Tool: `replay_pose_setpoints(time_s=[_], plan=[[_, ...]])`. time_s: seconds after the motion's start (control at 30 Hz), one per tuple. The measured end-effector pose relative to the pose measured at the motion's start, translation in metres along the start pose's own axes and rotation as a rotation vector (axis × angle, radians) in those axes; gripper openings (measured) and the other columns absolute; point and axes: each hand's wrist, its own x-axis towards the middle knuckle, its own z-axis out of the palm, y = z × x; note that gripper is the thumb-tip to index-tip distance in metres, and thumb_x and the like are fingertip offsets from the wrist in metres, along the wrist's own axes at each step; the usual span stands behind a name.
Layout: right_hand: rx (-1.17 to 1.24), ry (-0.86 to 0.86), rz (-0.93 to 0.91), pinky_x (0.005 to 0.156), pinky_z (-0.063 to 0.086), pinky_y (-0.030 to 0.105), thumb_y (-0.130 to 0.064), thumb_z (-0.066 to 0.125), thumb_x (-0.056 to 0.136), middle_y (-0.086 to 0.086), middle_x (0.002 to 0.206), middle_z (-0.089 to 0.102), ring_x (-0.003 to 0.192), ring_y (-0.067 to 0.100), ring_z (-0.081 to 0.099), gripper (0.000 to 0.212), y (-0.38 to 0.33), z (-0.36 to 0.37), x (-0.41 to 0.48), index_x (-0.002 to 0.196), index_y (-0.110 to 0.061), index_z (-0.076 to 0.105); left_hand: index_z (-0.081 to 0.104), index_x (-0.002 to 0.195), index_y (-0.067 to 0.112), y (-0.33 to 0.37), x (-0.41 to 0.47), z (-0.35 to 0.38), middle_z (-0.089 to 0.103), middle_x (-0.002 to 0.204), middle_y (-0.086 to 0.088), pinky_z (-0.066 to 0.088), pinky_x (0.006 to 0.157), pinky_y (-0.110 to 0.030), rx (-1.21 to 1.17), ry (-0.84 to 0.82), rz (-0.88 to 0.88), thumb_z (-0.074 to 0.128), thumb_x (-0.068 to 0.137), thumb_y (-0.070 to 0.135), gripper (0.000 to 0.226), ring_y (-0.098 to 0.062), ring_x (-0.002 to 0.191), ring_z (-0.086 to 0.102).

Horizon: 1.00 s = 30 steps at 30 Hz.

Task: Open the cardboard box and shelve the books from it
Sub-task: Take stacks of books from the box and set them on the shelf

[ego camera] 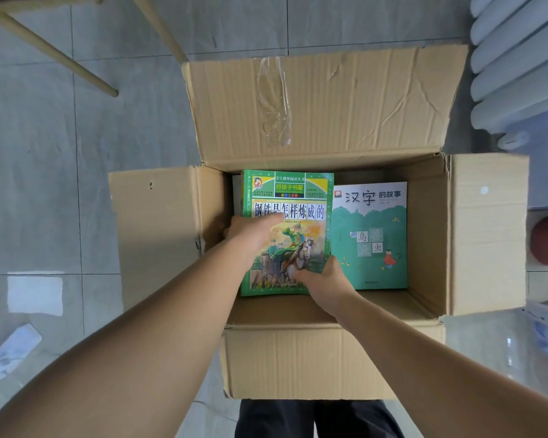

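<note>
The cardboard box (484, 235) stands open on the floor with all its flaps folded outward. Inside on the left lies a green-bordered book (298, 197) with a horseman on its cover, on top of other books. My left hand (250, 232) grips its left edge, thumb on the cover. My right hand (325, 279) holds its lower right corner. Beside it, on the right, a teal and white book (370, 248) lies flat in the box.
Wooden furniture legs (57, 55) slant across the grey tiled floor at the upper left. A white radiator-like object (519, 64) stands at the upper right. A white crumpled item (10, 352) lies on the floor at the lower left. My dark trousers (317, 418) are below the box.
</note>
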Motion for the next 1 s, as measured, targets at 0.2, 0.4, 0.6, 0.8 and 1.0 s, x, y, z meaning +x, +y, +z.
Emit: replay_pose_setpoints(time_s=[0.2,0.4,0.6,0.8,1.0], plan=[[-0.012,0.01,-0.014,0.113,0.043,0.047,-0.046,0.072,0.094,0.011,0.149,0.046,0.132,0.031,0.052,0.078,0.002,0.0,0.002,0.152,-0.01,0.035,0.038,0.16,0.006,-0.009,0.0,-0.004,0.055,0.153,-0.011,0.041,0.092,-0.035,-0.008,-0.009,0.076,0.08,0.086,0.054,0.098,-0.033,0.137,0.056],[-0.012,-0.031,-0.009,0.113,0.04,0.046,-0.046,0.069,0.097,0.01,0.159,0.039,0.141,0.032,0.045,0.085,0.002,0.0,0.002,0.159,-0.008,0.026,0.052,0.149,0.022,-0.01,-0.001,-0.009,0.063,0.129,0.004,0.042,0.093,-0.034,-0.155,-0.085,0.159,0.084,0.084,0.045,0.076,-0.021,0.111,0.058],[-0.016,-0.01,-0.017,0.109,0.042,0.041,-0.06,0.061,0.098,0.01,0.153,0.047,0.136,0.03,0.051,0.079,0.004,-0.001,0.002,0.153,-0.011,0.036,0.056,0.143,0.02,-0.013,0.003,-0.015,0.066,0.119,0.006,0.042,0.091,-0.034,-0.233,-0.158,0.16,0.089,0.081,0.029,0.071,-0.017,0.107,0.063],[-0.086,0.146,-0.09,0.066,0.046,0.031,-0.078,0.06,0.087,-0.006,0.094,0.071,0.081,0.01,0.064,0.066,0.008,-0.013,-0.004,0.115,-0.018,0.063,0.078,0.117,0.024,-0.011,-0.01,-0.024,0.075,0.119,0.002,0.052,0.093,-0.038,-0.282,-0.215,0.128,0.094,0.061,0.038,0.06,-0.019,0.107,0.068],[0.211,-0.076,-0.175,0.106,0.056,0.056,-0.086,0.089,0.039,0.011,0.139,0.069,0.123,0.031,0.07,0.138,0.02,-0.038,-0.008,0.15,-0.018,0.043,0.083,0.111,0.018,-0.009,-0.042,-0.055,0.073,0.131,-0.017,0.046,0.115,-0.057,-0.317,-0.395,0.097,0.099,0.042,0.049,0.077,-0.04,0.125,0.067]])
